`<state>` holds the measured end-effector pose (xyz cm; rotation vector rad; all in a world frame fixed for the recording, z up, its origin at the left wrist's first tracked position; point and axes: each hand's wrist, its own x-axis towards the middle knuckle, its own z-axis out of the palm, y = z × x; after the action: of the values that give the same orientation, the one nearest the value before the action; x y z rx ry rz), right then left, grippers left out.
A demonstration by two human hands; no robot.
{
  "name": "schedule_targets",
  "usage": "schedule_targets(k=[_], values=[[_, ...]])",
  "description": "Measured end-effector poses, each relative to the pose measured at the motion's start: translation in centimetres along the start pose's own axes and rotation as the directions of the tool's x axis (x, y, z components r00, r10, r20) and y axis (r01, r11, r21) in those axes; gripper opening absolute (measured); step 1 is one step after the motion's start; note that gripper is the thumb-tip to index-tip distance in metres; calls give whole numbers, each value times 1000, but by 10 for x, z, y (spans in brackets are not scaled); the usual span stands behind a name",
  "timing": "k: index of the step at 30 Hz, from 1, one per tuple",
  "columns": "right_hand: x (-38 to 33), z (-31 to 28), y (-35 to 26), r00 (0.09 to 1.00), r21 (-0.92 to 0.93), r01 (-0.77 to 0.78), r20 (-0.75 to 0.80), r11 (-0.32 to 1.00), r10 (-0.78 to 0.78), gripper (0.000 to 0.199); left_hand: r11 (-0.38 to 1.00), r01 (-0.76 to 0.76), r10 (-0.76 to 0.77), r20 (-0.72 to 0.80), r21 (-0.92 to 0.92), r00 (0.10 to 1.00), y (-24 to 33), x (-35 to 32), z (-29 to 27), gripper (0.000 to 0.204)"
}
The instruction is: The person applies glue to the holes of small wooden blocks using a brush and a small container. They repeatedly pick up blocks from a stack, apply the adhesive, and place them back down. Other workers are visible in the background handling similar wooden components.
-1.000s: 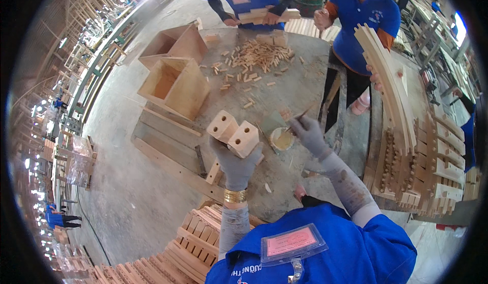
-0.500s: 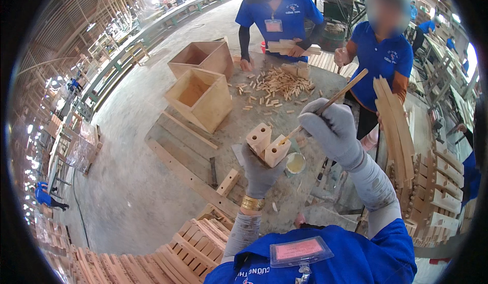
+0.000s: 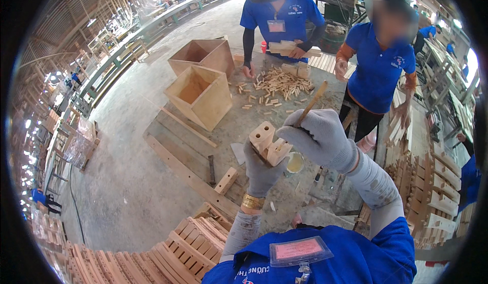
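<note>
My gloved left hand [image 3: 260,170] is closed around two pale wooden blocks [image 3: 262,135] with round holes drilled in their end faces. In my gloved right hand [image 3: 323,137] I grip a thin wooden stick [image 3: 314,101] between thumb and fingers, its upper part slanting up to the right. The stick's lower end is at the right-hand block, near its holes, partly hidden by my fingers. Just right of the blocks stands a small round container [image 3: 294,162] of pale yellowish liquid.
A heap of small dowels [image 3: 284,84] lies across the table beside two open wooden boxes [image 3: 208,103]. A hammer [image 3: 212,169] and a drilled block [image 3: 226,181] lie left of my hands. Two co-workers [image 3: 284,14] stand opposite; slatted wooden parts [image 3: 168,256] are stacked at lower left.
My right hand has moved left and down toward the blocks, and the stick stands steeper. The right-hand co-worker has put down the long boards and leans over the stack.
</note>
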<state>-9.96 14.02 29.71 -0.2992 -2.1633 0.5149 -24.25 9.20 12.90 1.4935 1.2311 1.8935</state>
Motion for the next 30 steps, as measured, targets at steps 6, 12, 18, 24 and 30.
schedule_targets(k=[6,12,18,24,30], values=[[-1,-8,-5,936,125,-234,-238,964,259,13,998,13,-13,-5,57,1000,-2,-1,-1,93],[10,-10,2,897,269,-260,-290,928,335,16,999,-13,15,-51,45,999,1,-2,1,90],[21,5,24,942,174,-175,-255,969,216,16,992,97,-95,-30,76,995,9,-2,3,93],[25,14,32,982,16,-136,-127,991,137,21,998,49,-48,-19,50,999,7,-2,3,90],[31,14,30,997,-111,-12,-74,994,3,23,994,7,-3,-34,111,999,9,-2,2,88]])
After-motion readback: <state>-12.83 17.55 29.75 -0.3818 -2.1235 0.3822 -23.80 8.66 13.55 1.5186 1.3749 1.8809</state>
